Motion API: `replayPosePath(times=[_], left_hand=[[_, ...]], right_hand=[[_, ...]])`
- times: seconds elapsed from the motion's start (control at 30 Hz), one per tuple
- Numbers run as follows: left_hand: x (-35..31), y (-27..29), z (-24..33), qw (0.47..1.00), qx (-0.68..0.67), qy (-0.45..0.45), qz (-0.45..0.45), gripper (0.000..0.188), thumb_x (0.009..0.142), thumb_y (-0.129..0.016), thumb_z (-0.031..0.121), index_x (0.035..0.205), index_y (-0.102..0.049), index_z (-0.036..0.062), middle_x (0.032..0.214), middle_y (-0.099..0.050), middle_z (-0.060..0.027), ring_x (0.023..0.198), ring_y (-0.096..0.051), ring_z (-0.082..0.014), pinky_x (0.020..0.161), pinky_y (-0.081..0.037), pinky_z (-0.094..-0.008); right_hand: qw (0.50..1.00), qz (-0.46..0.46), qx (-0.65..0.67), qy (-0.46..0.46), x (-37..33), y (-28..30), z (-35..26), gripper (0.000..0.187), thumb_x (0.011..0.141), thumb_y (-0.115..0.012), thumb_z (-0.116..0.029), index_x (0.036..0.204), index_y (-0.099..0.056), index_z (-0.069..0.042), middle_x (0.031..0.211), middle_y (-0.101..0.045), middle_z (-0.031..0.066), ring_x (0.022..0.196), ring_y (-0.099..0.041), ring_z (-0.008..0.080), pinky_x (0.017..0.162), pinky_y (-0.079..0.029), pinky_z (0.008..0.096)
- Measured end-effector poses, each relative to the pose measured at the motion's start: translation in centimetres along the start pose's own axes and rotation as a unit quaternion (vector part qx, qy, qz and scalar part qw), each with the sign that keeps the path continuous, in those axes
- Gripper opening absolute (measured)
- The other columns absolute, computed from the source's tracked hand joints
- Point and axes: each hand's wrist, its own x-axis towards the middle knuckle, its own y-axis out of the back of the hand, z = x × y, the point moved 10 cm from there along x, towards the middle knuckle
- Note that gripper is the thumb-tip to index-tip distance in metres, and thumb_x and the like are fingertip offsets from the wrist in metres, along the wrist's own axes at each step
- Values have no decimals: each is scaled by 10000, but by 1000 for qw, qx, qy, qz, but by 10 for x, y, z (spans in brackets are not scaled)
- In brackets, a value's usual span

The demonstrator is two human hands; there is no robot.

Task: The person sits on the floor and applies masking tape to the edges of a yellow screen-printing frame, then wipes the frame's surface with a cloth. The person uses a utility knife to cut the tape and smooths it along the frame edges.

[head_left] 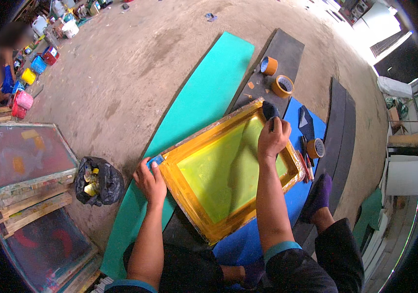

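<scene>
Yellow-meshed frame (211, 176) over green mat (184, 117) and blue mat (248, 241). Left hand (150, 184) gripping frame's left corner; right hand (273, 140) pinching dark wad (269, 109) at frame's far corner. Two tape rolls (282, 86) beyond frame; black bag (113, 189) left of frame.

- blk plastic bag (113, 185) w/ yellow scraps (92, 184) in it, left of ctr, on flr (121, 73)
- greyish framed screen (30, 156) w/ orange patches, left edge, atop stack
- wood slats (38, 212) just below it
- dk framed screen (42, 249) w/ red marks, btm left
- yellow bucket (28, 76) nr blue bucket (38, 64), upper left
- white bucket (70, 29), farther up, same side
- pink tub (24, 99), left
- person (7, 80), partly blurred, far upper left
- white panel (409, 178), right edge
- dk green sheet (369, 212), lower right
- sm. bluish scrap (211, 17), top ctr
</scene>
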Motion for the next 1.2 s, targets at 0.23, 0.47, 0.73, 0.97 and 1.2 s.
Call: replayPosePath(times=[0.23, 0.47, 0.73, 0.97, 1.2], left_hand=[[-2, -12, -8, 999, -45, -13, 8, 333, 1058, -504, 329, 1267, -580, 82, 1263, -627, -155, 1176, -504, -416, 980, -401, -546], [0, -12, -6, 1000, -25, 2, -17, 338, 1059, -504, 333, 1258, -579, 71, 1243, -635, -166, 1182, -502, -420, 994, -393, -551], [0, -9, 1, 1000, -12, -5, -19, 346, 1060, -504, 340, 1259, -576, 65, 1242, -633, -178, 1193, -493, -421, 1014, -387, -551], [-1, -13, -13, 999, -36, 10, -27, 352, 1061, -496, 336, 1256, -575, 53, 1214, -637, -183, 1160, -502, -420, 982, -400, -543], [1, -11, -10, 1000, -23, 4, -17, 351, 1061, -496, 346, 1251, -579, 63, 1232, -632, -175, 1166, -509, -422, 989, -399, -546]], right_hand=[[975, -176, -49, 129, -60, -65, -32, 218, 909, -651, -209, 997, -703, -17, 1200, -677, 156, 1213, -576, 372, 1046, -428, 493], [941, -209, 81, 253, -113, -43, -81, 291, 944, -660, -277, 972, -699, 9, 1185, -667, 225, 1135, -603, 410, 965, -467, 524], [952, -182, 19, 247, -76, -54, -43, 234, 914, -665, -176, 1007, -684, 38, 1137, -666, 275, 1125, -615, 434, 1003, -483, 514], [913, -271, 125, 279, -95, -47, -88, 266, 910, -691, -194, 1038, -723, 36, 1150, -701, 222, 1165, -624, 412, 1083, -453, 495], [943, -245, 74, 213, -33, -62, -39, 214, 923, -654, -161, 961, -714, 40, 1074, -700, 219, 1060, -637, 414, 977, -487, 484]])
